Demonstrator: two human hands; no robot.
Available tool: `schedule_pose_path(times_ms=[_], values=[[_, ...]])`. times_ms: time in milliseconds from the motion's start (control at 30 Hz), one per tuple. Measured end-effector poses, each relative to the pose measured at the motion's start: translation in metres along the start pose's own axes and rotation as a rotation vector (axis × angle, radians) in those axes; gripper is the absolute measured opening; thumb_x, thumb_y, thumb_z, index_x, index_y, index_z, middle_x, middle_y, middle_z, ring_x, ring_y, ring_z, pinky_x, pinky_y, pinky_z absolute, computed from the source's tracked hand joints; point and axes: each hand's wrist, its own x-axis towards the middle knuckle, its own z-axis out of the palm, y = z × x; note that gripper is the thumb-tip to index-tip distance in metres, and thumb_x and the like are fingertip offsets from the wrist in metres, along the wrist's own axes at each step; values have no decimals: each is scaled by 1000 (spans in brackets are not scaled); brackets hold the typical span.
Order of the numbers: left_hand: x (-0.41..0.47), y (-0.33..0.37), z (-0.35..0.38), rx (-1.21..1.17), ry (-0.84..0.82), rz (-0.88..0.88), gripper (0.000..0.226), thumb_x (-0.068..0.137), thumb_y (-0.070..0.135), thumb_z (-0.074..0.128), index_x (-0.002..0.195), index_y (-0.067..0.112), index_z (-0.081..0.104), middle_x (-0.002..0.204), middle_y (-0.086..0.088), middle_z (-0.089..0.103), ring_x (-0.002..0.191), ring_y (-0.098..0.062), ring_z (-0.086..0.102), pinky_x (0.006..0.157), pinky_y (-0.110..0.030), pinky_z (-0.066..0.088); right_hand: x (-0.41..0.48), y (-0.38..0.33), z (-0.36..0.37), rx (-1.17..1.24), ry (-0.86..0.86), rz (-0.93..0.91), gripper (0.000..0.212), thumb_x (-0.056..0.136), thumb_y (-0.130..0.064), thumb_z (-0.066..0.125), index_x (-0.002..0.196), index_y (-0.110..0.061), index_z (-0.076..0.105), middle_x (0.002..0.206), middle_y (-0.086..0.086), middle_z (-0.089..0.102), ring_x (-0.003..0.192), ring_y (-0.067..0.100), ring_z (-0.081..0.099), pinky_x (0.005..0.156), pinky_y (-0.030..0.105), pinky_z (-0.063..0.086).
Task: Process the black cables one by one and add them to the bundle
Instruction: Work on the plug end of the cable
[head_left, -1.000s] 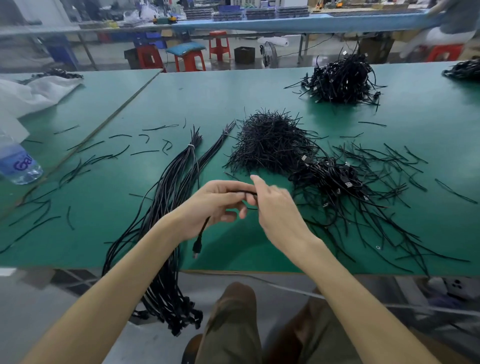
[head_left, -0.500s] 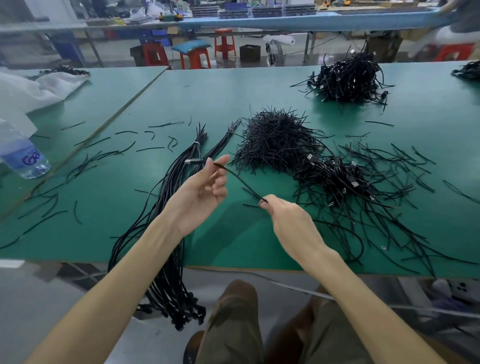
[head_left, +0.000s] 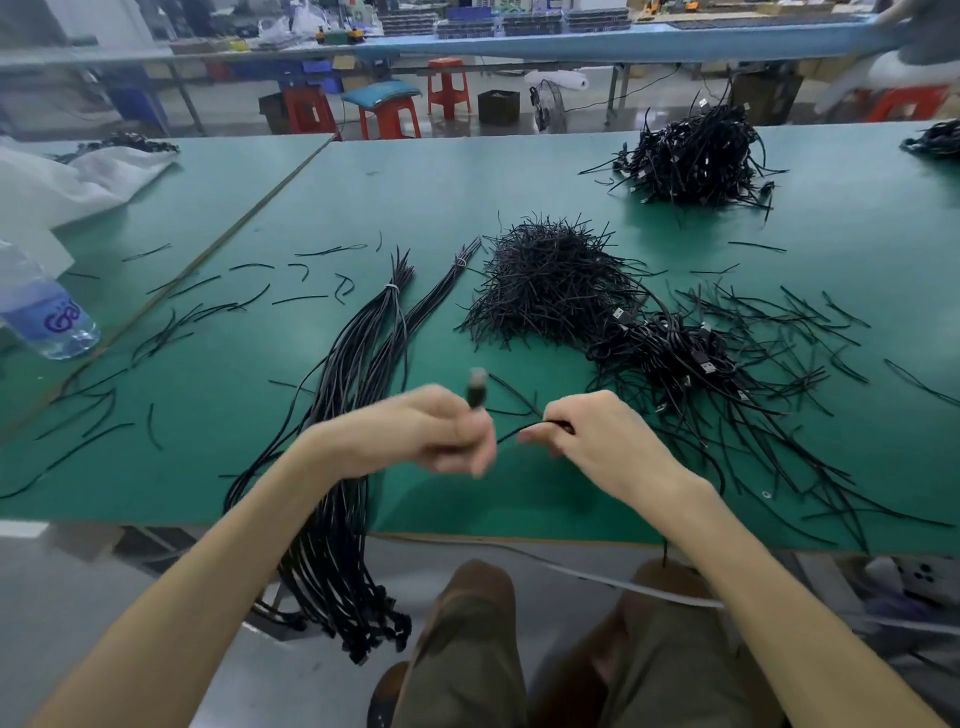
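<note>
Now your left hand (head_left: 431, 434) grips the cable (head_left: 535, 426) mid-frame, its plug (head_left: 477, 388) pointing up. Your right hand (head_left: 602, 441) pinches it too. It runs sideways between both hands, just right of the bundle (head_left: 363, 353).

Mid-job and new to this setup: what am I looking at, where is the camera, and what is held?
No machine here: a person's two bare hands, filmed by one camera worn on the head. The left hand grips the blurred plug end of a thin black cable; the right hand pinches it further along. On the green table lie a tied bundle of long black cables, a heap of short black strips, a tangle of plugged black cables and a clear plastic bottle.
</note>
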Motion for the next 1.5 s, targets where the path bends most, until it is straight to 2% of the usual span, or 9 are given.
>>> schedule_pose_path(times_ms=[100, 267, 500, 633, 867, 1033, 1133, 1267, 1500], values=[[11, 6, 20, 306, -52, -119, 31, 110, 18, 45, 98, 5, 70, 76, 1, 71, 60, -21, 60, 66, -26, 50, 2, -2, -3, 107, 57, 9, 44, 94, -43, 69, 59, -19, 57, 51, -16, 56, 48, 6, 48, 51, 27, 32], [21, 8, 26, 202, 122, -101, 26, 110, 5, 38, 109, -11, 58, 93, -15, 75, 76, -31, 72, 78, -41, 57, 6, -18, -4, 256, 135, -41, 44, 100, -43, 60, 65, -17, 64, 55, -17, 59, 47, 8, 44, 49, 21, 31], [18, 11, 33, 92, 18, -73, 46, 112, 23, 31, 115, -13, 60, 107, -21, 75, 94, -37, 74, 97, -30, 50, 8, -25, -2, 335, 175, 12, 54, 101, -48, 56, 57, -16, 56, 43, -10, 44, 42, 8, 38, 45, 19, 31], [21, 7, 36, 93, 23, -52, 46, 113, 21, 25, 133, -3, 59, 117, 9, 75, 121, -20, 66, 102, -14, 41, 5, -33, 1, 382, 246, -23, 59, 102, -50, 54, 53, -16, 50, 45, -6, 48, 43, 8, 41, 48, 22, 34], [18, -5, 29, -149, -130, 19, 53, 113, 34, 18, 150, 6, 45, 150, -7, 55, 139, -34, 51, 122, -41, 30, 2, -54, -6, 257, 317, -80, 63, 103, -54, 48, 52, -17, 41, 48, -1, 47, 50, 22, 44, 55, 39, 41], [17, 1, 31, -238, 62, 4, 66, 108, 54, 16, 135, 9, 55, 130, 2, 69, 137, -27, 52, 113, -35, 42, 1, -63, -6, 255, 375, -76, 61, 104, -52, 46, 57, -12, 49, 55, 2, 55, 56, 24, 52, 61, 44, 48], [19, 4, 29, 295, 422, -167, 127, 66, 101, 12, 126, -2, 57, 121, -26, 66, 119, -47, 58, 106, -60, 44, -2, -65, 3, 276, 357, -74, 53, 106, -48, 43, 70, -15, 64, 64, -2, 63, 63, 21, 60, 65, 42, 51], [28, 1, 31, -492, 371, 9, 83, 102, 64, 19, 149, 0, 42, 149, -13, 55, 140, -24, 51, 124, -45, 29, -5, -66, 24, 484, 289, -32, 43, 109, -34, 42, 70, -22, 56, 59, -9, 51, 50, 4, 46, 51, 19, 33], [28, 15, 34, -792, 475, 103, 69, 102, 57, 26, 135, 6, 59, 126, -7, 71, 111, -16, 70, 58, -27, 54, -2, -62, 31, 751, 200, -32, 52, 107, -38, 49, 69, -5, 60, 50, -4, 53, 46, 7, 44, 53, 19, 37]])
